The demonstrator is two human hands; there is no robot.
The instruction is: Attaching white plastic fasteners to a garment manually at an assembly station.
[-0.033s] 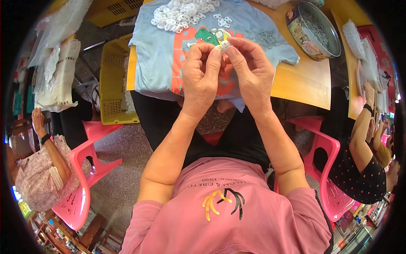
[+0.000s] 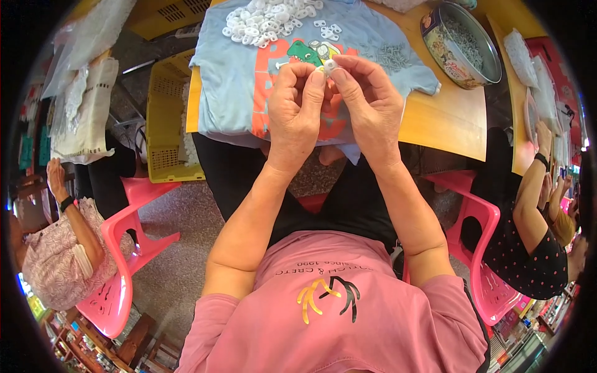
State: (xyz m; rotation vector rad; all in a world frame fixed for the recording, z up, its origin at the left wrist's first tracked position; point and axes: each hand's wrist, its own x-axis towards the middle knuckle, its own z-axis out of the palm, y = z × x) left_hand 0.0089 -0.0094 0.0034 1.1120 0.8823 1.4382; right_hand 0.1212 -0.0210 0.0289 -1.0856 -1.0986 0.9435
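Observation:
My left hand (image 2: 297,112) and my right hand (image 2: 367,105) are raised close together above a light blue T-shirt (image 2: 233,81) with a dinosaur print, spread on a wooden table (image 2: 441,121). The fingertips of both hands pinch one small white plastic piece (image 2: 329,64) between them. A pile of similar white pieces (image 2: 267,18) lies on the shirt's far side. A small heap of grey parts (image 2: 393,57) lies on the shirt to the right of my hands.
A round tin (image 2: 463,43) of small parts stands on the table at the right. A yellow basket (image 2: 165,118) and white bags (image 2: 87,105) sit left of the table. Other people sit on pink chairs at the left (image 2: 53,255) and right (image 2: 535,224).

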